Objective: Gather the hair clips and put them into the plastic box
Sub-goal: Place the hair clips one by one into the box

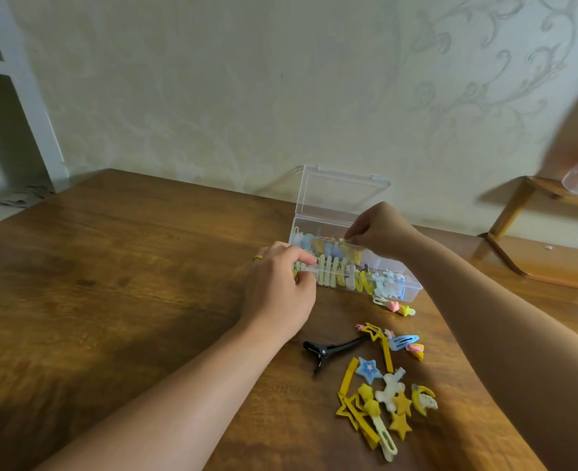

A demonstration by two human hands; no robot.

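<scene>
— Where are we with the box (355, 263)?

— Lid up, long axis running from near-left to far-right across the table (111, 283). Our left hand (281, 290) grips its near-left end, fingers curled on the wall. Our right hand (379, 232) hovers over the middle, fingertips pinched on what looks like a small clip — too small to be sure.

— And the rest?

— The loose clips (386, 392) lie in a heap nearer to us than the box, to the right, with the black clip (331, 350) beside them. They sit closer to our right arm, so we judge that hand should draw back toward us for the next one.
</scene>
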